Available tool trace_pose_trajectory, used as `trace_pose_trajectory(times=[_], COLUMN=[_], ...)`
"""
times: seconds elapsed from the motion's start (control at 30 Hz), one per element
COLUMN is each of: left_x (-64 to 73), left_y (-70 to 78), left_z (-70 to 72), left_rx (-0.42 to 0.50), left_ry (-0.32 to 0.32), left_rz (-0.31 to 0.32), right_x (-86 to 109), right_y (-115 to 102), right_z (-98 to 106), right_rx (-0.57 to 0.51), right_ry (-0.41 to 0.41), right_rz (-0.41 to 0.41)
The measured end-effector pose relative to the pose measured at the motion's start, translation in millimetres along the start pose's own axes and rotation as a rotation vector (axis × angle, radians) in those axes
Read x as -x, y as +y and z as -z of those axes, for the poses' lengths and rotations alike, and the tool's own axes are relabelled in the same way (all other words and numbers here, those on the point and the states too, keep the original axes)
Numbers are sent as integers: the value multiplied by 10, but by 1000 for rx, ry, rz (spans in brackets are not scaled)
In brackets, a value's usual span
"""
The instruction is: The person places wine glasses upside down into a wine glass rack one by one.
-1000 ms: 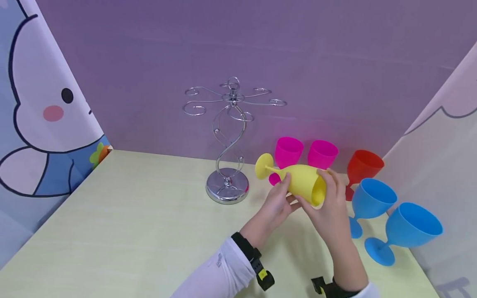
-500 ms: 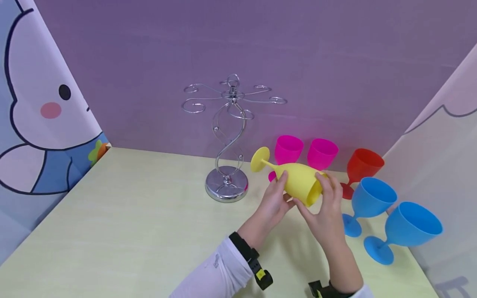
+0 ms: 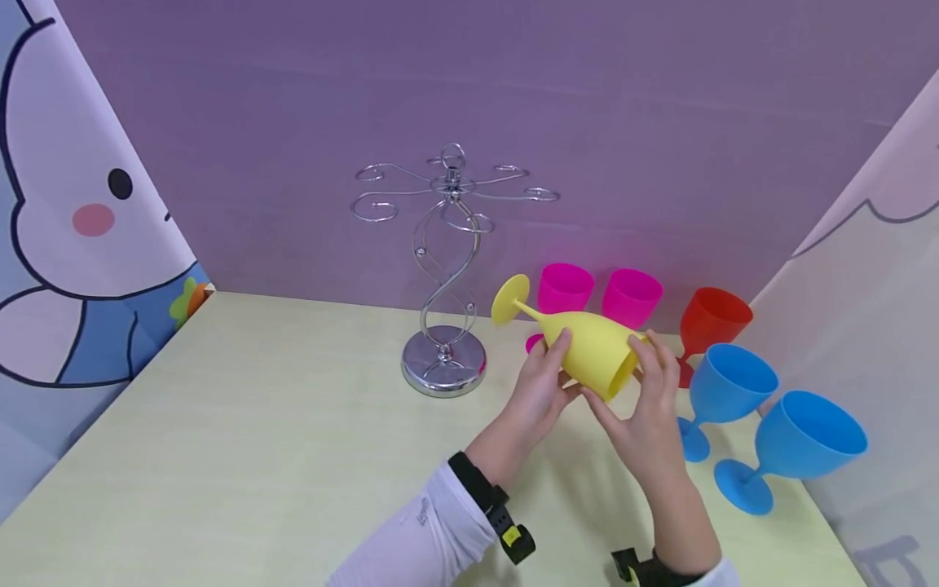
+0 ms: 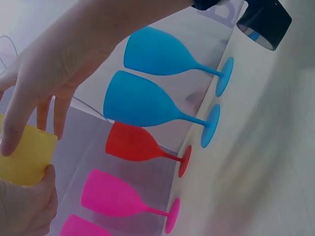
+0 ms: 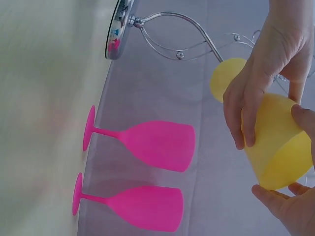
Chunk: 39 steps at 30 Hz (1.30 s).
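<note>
A yellow plastic goblet (image 3: 590, 346) is held in the air by both hands, tipped so its foot points up and left and its mouth faces down to the right. My left hand (image 3: 539, 387) grips the bowl near the stem, thumb on the near side. At the rim end, my right hand (image 3: 649, 416) pinches the bowl between thumb and fingers. The right wrist view shows the yellow goblet (image 5: 273, 128) with its hollow mouth between the right fingertips. Left of the hands stands a chrome wire rack (image 3: 443, 359) with curled arms at its top.
Two pink goblets (image 3: 632, 295) stand upright behind the yellow one, against the purple backdrop (image 3: 293, 163). A red goblet (image 3: 713, 316) and two blue goblets (image 3: 810, 436) line the right side of the pale table (image 3: 257, 424).
The yellow goblet's foot has risen and tilted further up, its mouth turning more downward. Both hands stay on it. The head view has shifted slightly.
</note>
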State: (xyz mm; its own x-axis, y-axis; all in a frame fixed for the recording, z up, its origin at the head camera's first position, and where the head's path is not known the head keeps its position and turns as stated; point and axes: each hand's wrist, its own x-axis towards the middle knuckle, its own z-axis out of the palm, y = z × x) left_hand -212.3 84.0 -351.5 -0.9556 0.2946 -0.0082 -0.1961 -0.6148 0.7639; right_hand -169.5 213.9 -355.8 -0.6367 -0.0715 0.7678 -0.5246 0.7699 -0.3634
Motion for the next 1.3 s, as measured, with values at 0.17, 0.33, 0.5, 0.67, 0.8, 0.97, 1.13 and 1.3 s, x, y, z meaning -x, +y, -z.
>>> trace_pose_trajectory(times=[0.17,0.33,0.5,0.67,0.8,0.97,1.13,1.3], left_x=[2,-6,-15,-18,-4,23,17,13], left_y=[53,90,120,146,166,183,233,349], left_z=[-10,-24,-11,29,78,147,189,210], left_rx=[-29,-92,-181,-250,-355,-558,-716,-848], left_ry=[-8,13,49,87,106,139,139,125], left_rz=[-19,-41,-76,-104,-116,-133,-230,-369], right_x=[-14,-31,-45,-60,-80,-128,-266,-454], right_y=[5,10,-7,-20,-20,-17,28,82], right_z=[7,27,61,115,167,263,448,664], right_rx=[-1,25,57,76,101,150,226,291], right_ry=[-3,-9,-57,-78,-48,-73,-103,-179], right_rz=[12,46,33,31,61,-7,-54,-92])
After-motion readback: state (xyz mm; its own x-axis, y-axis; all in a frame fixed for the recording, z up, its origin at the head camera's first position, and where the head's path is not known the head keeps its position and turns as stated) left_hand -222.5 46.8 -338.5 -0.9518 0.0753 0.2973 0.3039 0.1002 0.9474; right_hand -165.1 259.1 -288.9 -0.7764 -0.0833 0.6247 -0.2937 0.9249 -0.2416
